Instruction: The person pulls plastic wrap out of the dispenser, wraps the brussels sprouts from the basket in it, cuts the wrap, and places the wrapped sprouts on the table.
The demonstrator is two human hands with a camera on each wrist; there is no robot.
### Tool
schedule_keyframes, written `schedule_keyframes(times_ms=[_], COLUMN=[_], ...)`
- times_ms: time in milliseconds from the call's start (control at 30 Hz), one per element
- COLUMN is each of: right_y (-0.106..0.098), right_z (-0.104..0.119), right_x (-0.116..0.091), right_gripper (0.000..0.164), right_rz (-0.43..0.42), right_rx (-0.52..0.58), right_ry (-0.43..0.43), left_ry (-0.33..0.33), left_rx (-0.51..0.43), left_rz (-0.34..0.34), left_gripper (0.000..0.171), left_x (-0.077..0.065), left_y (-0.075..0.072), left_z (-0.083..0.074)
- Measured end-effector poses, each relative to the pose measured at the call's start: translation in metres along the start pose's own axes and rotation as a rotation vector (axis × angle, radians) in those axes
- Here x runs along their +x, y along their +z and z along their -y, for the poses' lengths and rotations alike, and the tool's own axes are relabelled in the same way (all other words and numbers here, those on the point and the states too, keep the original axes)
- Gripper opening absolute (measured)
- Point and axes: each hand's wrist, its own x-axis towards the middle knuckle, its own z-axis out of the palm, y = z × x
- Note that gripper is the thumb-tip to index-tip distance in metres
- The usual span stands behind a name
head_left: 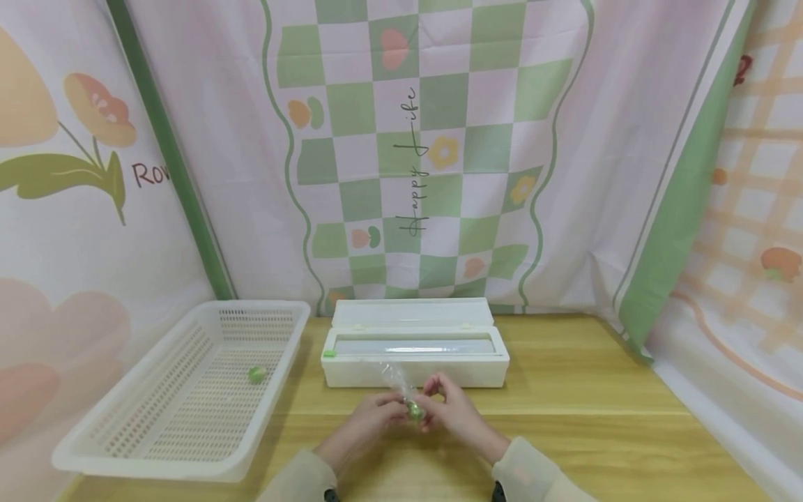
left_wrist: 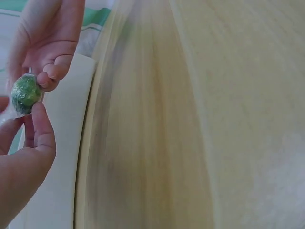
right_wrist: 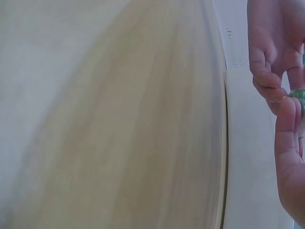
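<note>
A small green ball [head_left: 414, 410] wrapped in clear film is held between both hands above the wooden table [head_left: 596, 418], just in front of a white film dispenser box [head_left: 414, 348]. My left hand [head_left: 394, 408] pinches it from the left and my right hand [head_left: 431, 404] from the right. A twisted tail of film [head_left: 392, 376] sticks up from the ball toward the box. In the left wrist view the ball [left_wrist: 26, 93] sits between my left thumb [left_wrist: 42, 126] and the right hand's fingertips [left_wrist: 50, 71]. The right wrist view shows only the ball's edge [right_wrist: 299, 94].
A white perforated basket [head_left: 125, 446] stands at the left with another green ball [head_left: 256, 374] lying in it. The dispenser's lid [head_left: 410, 312] is open toward the patterned cloth backdrop [head_left: 439, 139]. Bare wooden tabletop stretches to the right.
</note>
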Motion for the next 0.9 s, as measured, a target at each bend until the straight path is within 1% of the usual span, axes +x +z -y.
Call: schedule_keyframes(times_ms=[100, 167, 267, 400, 500, 733, 900], right_y=[-0.0007, -0.0007, -0.0005, -0.0012, -0.0026, -0.0061, -0.0063], right_z=[-0.0009, -0.0008, -0.0007, -0.0009, -0.0008, -0.0016, -0.0021], right_x=[0.0006, 0.0005, 0.0002, -0.0006, -0.0011, -0.0040, -0.0041], right_gripper=[0.031, 0.033, 0.034, 0.028, 0.026, 0.037, 0.038], right_rz=[0.001, 0.004, 0.010, 0.028, 0.053, 0.137, 0.163], right_rx=[-0.005, -0.006, 0.002, 0.004, 0.002, 0.016, 0.018], right_ry=[0.004, 0.002, 0.001, -0.005, 0.004, 0.037, 0.029], left_ry=[-0.029, -0.035, -0.023, 0.013, 0.025, 0.053, 0.063], left_rx=[0.044, 0.063, 0.068, 0.019, 0.014, -0.014, 0.007], left_rz=[-0.013, -0.025, -0.046, -0.062, -0.074, -0.088, -0.103], left_gripper=[0.038, 0.042, 0.040, 0.033, 0.032, 0.028, 0.028], left_x=[-0.0014, -0.0017, -0.0019, -0.0012, -0.0014, -0.0007, -0.0005], left_y=[0.0012, 0.0017, 0.0024, 0.0021, 0.0010, -0.0001, 0.0003], left_z=[-0.0029, -0.0035, -0.0032, -0.0018, -0.0018, -0.0034, -0.0006])
